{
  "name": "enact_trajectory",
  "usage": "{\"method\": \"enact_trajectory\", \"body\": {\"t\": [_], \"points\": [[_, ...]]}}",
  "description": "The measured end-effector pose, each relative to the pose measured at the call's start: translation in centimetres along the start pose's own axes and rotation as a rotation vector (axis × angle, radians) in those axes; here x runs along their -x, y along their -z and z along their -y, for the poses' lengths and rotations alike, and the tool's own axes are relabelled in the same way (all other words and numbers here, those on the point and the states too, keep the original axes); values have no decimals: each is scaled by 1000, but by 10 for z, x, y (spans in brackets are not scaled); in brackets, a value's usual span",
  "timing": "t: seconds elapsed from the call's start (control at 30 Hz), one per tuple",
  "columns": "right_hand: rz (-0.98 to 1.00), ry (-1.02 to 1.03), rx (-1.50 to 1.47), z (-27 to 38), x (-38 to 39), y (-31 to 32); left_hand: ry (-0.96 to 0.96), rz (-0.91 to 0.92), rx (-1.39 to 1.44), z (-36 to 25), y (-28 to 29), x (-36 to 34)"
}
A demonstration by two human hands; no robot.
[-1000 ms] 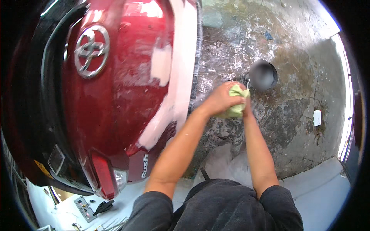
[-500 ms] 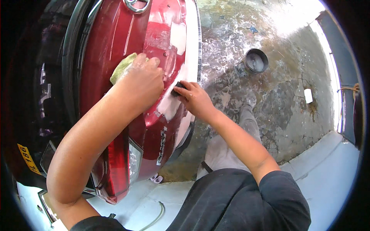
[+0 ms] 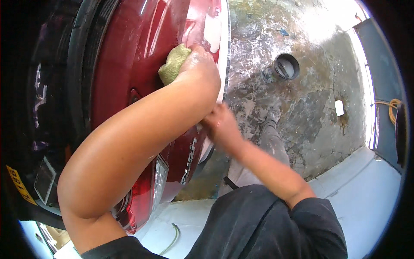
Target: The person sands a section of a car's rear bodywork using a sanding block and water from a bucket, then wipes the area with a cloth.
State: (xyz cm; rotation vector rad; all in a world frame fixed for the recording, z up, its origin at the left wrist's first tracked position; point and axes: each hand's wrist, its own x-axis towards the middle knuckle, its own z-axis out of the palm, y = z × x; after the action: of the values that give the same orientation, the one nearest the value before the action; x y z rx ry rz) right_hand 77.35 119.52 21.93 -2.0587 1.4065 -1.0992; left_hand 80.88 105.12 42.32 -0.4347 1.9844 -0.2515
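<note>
Cloth [image 3: 173, 63], yellow-green, folded: pressed flat on red car panel [image 3: 129, 56] under left hand [image 3: 199, 64], fingers closed over it for rubbing pressure. Right hand [image 3: 219, 126] blurred at panel edge, grip can't tell. Beyond: black pot [image 3: 285, 67] on stained floor [image 3: 310, 112].

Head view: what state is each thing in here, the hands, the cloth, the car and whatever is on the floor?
Left hand: pressing the cloth against the car body.
Yellow-green cloth: bunched up, flat on the red panel.
Right hand: blurred, at the panel's edge; grip unclear.
Red car rear: glossy, with white filler patches near the top edge.
Tail light: fitted, unlit.
Black cup: lying on its side on the stained concrete floor.
</note>
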Motion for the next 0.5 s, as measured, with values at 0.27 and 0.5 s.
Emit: {"method": "enact_trajectory", "body": {"t": [0.27, 0.5], "points": [[-29, -75, 20, -4, -16, 5, -108, 55, -47, 1, 2, 5], [50, -218, 103, -29, -27, 15, -131, 63, -10, -4, 6, -11]]}}
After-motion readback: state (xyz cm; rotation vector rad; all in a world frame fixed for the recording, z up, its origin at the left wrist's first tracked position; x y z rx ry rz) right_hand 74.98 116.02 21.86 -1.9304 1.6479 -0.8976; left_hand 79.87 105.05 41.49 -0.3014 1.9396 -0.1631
